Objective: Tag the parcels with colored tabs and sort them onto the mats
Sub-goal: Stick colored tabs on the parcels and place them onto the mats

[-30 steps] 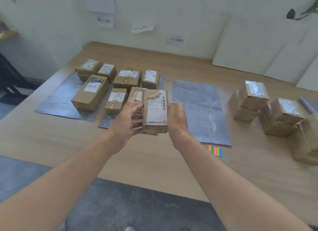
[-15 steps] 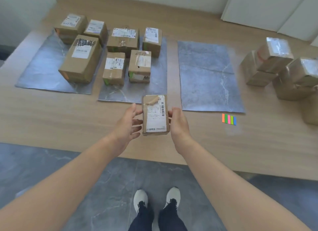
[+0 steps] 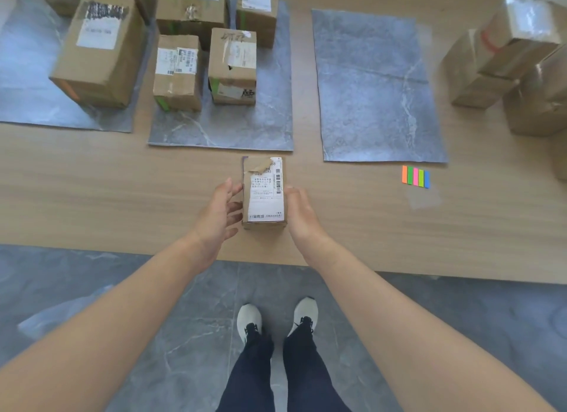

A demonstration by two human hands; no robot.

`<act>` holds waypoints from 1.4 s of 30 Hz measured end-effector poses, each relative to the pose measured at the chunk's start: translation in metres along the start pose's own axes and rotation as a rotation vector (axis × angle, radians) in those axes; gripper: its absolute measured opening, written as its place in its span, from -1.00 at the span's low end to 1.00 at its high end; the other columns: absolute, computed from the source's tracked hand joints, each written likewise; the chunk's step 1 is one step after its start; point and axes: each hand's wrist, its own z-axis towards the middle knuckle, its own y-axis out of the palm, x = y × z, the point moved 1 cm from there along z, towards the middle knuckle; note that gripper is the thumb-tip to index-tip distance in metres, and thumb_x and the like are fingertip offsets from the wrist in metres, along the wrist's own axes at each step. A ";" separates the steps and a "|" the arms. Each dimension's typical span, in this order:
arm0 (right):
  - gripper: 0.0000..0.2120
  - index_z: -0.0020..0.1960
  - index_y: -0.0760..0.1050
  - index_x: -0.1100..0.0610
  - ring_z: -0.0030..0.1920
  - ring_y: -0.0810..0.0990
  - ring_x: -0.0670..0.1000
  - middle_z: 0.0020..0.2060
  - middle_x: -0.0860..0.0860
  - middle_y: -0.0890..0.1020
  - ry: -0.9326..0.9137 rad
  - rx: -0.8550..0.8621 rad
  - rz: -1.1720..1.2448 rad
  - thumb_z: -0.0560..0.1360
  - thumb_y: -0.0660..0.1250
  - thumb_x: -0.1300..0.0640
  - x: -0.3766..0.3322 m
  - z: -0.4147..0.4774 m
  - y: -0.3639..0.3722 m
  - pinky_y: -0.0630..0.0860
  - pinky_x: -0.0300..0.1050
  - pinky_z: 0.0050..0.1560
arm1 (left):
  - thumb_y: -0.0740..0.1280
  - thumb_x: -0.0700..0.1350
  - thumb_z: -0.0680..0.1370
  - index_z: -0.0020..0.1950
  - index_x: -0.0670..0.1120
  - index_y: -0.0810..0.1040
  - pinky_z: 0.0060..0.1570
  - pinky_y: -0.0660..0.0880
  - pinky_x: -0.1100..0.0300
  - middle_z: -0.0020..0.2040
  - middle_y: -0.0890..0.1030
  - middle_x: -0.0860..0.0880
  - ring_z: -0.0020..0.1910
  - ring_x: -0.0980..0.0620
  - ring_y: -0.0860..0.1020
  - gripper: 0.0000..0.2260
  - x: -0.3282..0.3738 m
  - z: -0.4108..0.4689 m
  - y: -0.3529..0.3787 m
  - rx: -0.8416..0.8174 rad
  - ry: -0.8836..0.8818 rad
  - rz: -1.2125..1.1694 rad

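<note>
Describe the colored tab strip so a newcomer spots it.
On the light wooden table, find the rightmost grey marble-patterned mat. Just in front of its near edge, toward the right corner, lies the strip of sticky tabs, the only bright multicoloured thing there.

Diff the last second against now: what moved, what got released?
The parcel came down from mid-air between both hands and now appears to stand on the table near its front edge. The left hand has opened, fingers spread beside it. The right hand stays against its right side, grip unclear. The sorted parcels, mats and colored tabs are unchanged.
</note>
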 end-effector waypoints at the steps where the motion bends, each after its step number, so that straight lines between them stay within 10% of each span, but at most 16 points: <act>1: -0.63 0.41 0.37 0.03 0.12 0.49 -0.13 0.02 -0.24 0.49 0.006 0.010 -0.003 0.73 0.01 -0.11 -0.001 0.002 0.000 0.35 -0.16 0.07 | -0.01 0.31 0.65 0.36 0.22 0.46 0.46 0.30 -0.10 0.29 0.55 -0.02 0.29 -0.02 0.52 -0.58 0.001 0.000 0.000 0.009 0.002 0.009; 8: -0.76 0.18 0.38 -0.06 0.10 0.45 -0.05 -0.07 -0.29 0.44 0.023 0.122 0.048 0.70 0.04 -0.16 -0.006 0.007 -0.006 0.29 -0.09 0.16 | 0.02 0.15 0.71 0.25 0.31 0.40 0.38 0.21 0.19 0.24 0.39 0.24 0.25 0.27 0.34 -0.79 0.027 -0.015 0.020 0.088 0.215 0.019; 13: -0.70 0.14 0.44 0.04 0.04 0.48 -0.06 -0.04 -0.15 0.51 -0.023 0.136 0.137 0.70 0.05 -0.13 -0.020 0.003 -0.023 0.32 -0.08 0.12 | 0.06 0.31 0.64 0.57 0.18 0.27 0.22 0.20 0.43 0.34 0.36 0.36 0.22 0.47 0.32 -0.47 0.053 -0.029 0.047 0.010 0.308 0.076; 19: -0.67 0.23 0.50 -0.14 0.27 0.49 -0.03 0.07 -0.24 0.53 -0.090 0.153 0.249 0.66 0.06 -0.23 -0.025 -0.003 -0.074 0.36 0.06 0.48 | 0.02 0.23 0.69 0.44 0.20 0.44 0.38 0.22 0.38 0.39 0.50 0.28 0.40 0.34 0.38 -0.60 0.069 -0.044 0.106 -0.130 0.321 0.127; 22: -0.57 0.38 0.50 -0.06 0.35 0.49 -0.02 0.24 -0.16 0.55 -0.106 0.199 0.290 0.67 0.07 -0.22 -0.019 0.001 -0.113 0.37 0.10 0.49 | 0.03 0.38 0.56 0.53 0.23 0.33 0.58 0.05 0.03 0.58 0.29 0.13 0.57 0.13 0.20 -0.43 0.069 -0.039 0.144 -0.172 0.307 0.161; 30: -0.74 -0.02 0.51 -0.11 0.17 0.59 0.04 -0.05 -0.14 0.58 -0.076 0.247 0.268 0.68 0.08 -0.12 0.009 0.025 -0.217 0.49 0.11 0.35 | -0.09 0.37 0.64 0.54 0.22 0.32 0.59 0.06 -0.04 0.54 0.34 0.04 0.57 0.00 0.23 -0.45 0.053 -0.009 0.252 -0.213 0.213 0.132; 42: -0.82 0.19 0.56 -0.06 0.09 0.65 -0.04 0.07 -0.17 0.63 -0.056 0.230 0.199 0.62 0.26 0.04 0.055 0.101 -0.319 0.59 0.00 0.21 | -0.09 0.34 0.64 0.60 0.15 0.24 0.57 0.15 -0.05 0.50 0.41 0.03 0.54 0.00 0.29 -0.42 0.042 0.041 0.364 -0.170 0.103 0.090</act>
